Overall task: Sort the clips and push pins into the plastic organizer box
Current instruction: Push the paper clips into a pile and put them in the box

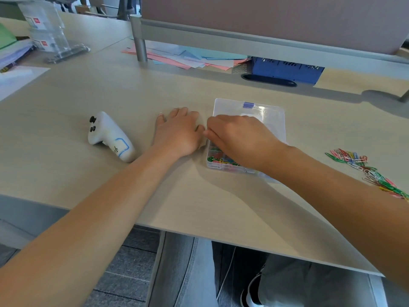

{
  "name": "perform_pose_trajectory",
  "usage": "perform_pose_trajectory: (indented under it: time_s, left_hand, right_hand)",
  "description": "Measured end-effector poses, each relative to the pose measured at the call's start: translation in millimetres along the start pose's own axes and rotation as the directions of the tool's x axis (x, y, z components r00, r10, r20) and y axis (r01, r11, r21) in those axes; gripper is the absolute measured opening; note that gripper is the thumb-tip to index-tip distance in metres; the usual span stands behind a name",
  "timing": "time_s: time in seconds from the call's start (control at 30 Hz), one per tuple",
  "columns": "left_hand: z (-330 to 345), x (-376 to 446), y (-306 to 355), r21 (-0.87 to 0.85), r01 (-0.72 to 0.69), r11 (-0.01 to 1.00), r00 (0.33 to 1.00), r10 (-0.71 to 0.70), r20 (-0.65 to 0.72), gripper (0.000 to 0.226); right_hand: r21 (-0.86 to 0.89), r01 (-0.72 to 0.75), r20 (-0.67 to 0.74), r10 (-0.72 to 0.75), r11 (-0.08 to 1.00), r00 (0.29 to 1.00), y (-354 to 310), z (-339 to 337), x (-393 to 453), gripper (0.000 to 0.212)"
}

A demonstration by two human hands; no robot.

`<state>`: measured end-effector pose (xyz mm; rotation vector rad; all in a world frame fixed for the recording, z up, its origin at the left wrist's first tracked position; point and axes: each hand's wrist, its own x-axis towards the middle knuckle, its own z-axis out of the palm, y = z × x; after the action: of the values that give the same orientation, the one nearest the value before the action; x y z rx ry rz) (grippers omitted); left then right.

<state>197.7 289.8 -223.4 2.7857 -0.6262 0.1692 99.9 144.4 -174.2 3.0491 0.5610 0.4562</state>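
Across the light wooden desk (pixel 66 173) I am watching, both bare forearms reach in from the near edge. Behind it runs a grey partition rail (pixel 243 38) with a scatter of pink and blue paper sheets (pixel 188 57) beneath. The clear plastic organizer box (pixel 271 114) sits right of centre, its blue latch (pixel 248 105) at the far side, the lid seemingly down though I cannot be sure. Coloured paper clips inside the box (pixel 218 159) show in the near left compartment. My right hand (pixel 239 138) lies over the box's left half, knuckles up, fingers curled down at the left edge; what they hold, if anything, I cannot tell. My left hand (pixel 179 131) rests palm-down on the desk just beside the box's left wall, fingers bent at the tips, touching the right hand's fingers; grip unclear. A white handheld controller (pixel 110 136) lies well left of the hands. A loose heap of coloured paper clips (pixel 365 169) trails along the desk's right side, apart from the box.
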Motion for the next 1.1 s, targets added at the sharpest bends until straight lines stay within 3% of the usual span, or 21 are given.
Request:
perform_pose_trajectory:
  time_s: [0.33, 0.47, 0.57, 0.67, 0.77, 0.87, 0.97, 1.1]
  left_hand:
    - [-1, 0, 1, 0.004, 0.006, 1.000, 1.000, -0.006, -0.001, 0.049]
    - [0, -1, 2, 0.005, 0.001, 1.000, 1.000, -0.001, -0.003, 0.048]
    - [-1, -1, 2, 0.006, 0.002, 1.000, 1.000, -0.002, -0.004, 0.048]
    - [-3, -1, 2, 0.001, 0.006, 1.000, 1.000, -0.006, 0.000, 0.049]
    - [-2, -2, 2, 0.008, 0.008, 1.000, 1.000, -0.008, 0.005, 0.050]
    - [-3, -3, 2, 0.010, 0.010, 1.000, 1.000, -0.010, 0.002, 0.050]
    - [-3, -3, 1, -0.004, 0.007, 1.000, 1.000, -0.007, 0.001, 0.049]
    - [-2, -2, 1, -0.012, 0.008, 1.000, 1.000, -0.008, 0.007, 0.049]
  right_hand:
    - [-0.053, 0.029, -0.146, -0.037, 0.998, 0.989, 7, -10, -9, 0.040]
    - [0.152, -0.088, -0.196, 0.117, 0.984, 0.974, 17, -18, -11, 0.042]
    - [0.304, -0.161, -0.162, 0.218, 0.939, 0.963, 23, -16, -15, 0.028]
    - [0.555, -0.260, -0.048, 0.342, 0.790, 0.938, 20, -15, -20, 0.030]
    - [0.684, -0.257, 0.026, 0.329, 0.683, 0.944, 15, -15, -22, 0.031]
    - [0.593, -0.190, -0.028, 0.256, 0.782, 0.966, 11, -16, -24, 0.031]
    - [0.378, -0.217, -0.075, 0.264, 0.900, 0.962, 16, -15, -27, 0.034]
    - [0.224, -0.310, -0.076, 0.334, 0.924, 0.939, 24, -6, -40, 0.028]
